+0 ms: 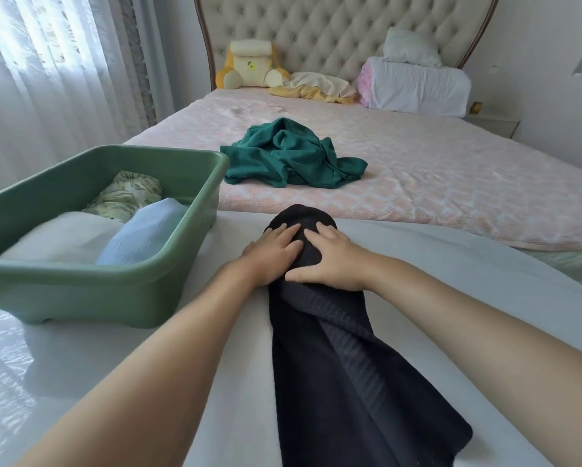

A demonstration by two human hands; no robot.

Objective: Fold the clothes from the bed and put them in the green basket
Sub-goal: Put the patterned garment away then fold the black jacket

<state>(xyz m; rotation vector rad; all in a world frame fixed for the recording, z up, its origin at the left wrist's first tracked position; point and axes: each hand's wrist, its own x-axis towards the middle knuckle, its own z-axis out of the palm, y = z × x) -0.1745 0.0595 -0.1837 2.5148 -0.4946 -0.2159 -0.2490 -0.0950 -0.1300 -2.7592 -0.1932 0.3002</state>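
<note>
A long black ribbed garment (350, 372) lies lengthwise on the white sheet in front of me, its far end rolled into a bundle. My left hand (272, 252) and my right hand (330, 259) both lie on that rolled end, fingers spread over it, the right thumb tucked against its near side. The green basket (91, 291) stands to the left, holding a floral piece (128, 193), a light blue piece (145, 230) and a white piece (57, 237), all folded. A crumpled teal garment (289, 156) lies unfolded on the pink bedspread beyond.
The pink quilted bedspread (451, 183) covers the bed up to a tufted headboard. A yellow plush cushion (249, 65), a rumpled cream and yellow cloth (316, 85) and stacked white pillows (417, 84) sit at the head. Sheer curtains hang at the left.
</note>
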